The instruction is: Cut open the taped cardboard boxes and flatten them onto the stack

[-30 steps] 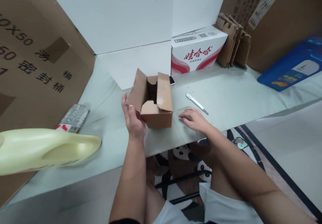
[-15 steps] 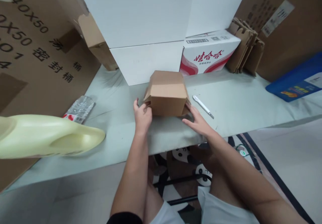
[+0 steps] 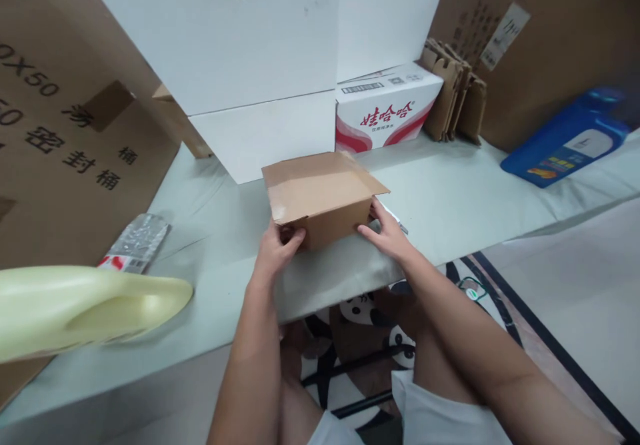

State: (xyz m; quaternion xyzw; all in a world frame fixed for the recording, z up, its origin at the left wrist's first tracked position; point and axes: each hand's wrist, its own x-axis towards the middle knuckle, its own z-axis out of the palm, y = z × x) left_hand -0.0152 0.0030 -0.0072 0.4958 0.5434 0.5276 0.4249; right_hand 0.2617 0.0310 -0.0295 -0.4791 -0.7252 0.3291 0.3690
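A small brown cardboard box (image 3: 335, 222) is near the table's front edge, its top (image 3: 320, 182) facing up and flaps jutting out at both sides. My left hand (image 3: 274, 248) grips the front left corner, thumb at the front and fingers partly hidden beneath the left flap. At the right end, my right hand (image 3: 387, 232) holds the box with its thumb on the front face and fingers along the side. A white utility knife (image 3: 400, 222) lies just beyond my right hand, mostly covered by it.
Large white boxes (image 3: 265, 138) stand behind, beside a red-and-white carton (image 3: 390, 112) and folded cardboard (image 3: 445, 92). A blue bottle (image 3: 565, 142) lies right. On the left are a pale yellow bottle (image 3: 95, 305), a clear plastic packet (image 3: 140, 238) and a big brown carton (image 3: 65, 185).
The box has turned and its side flaps now stick out at the top. Both hands have closed in on its sides. The view has shifted, and the knife is now mostly covered.
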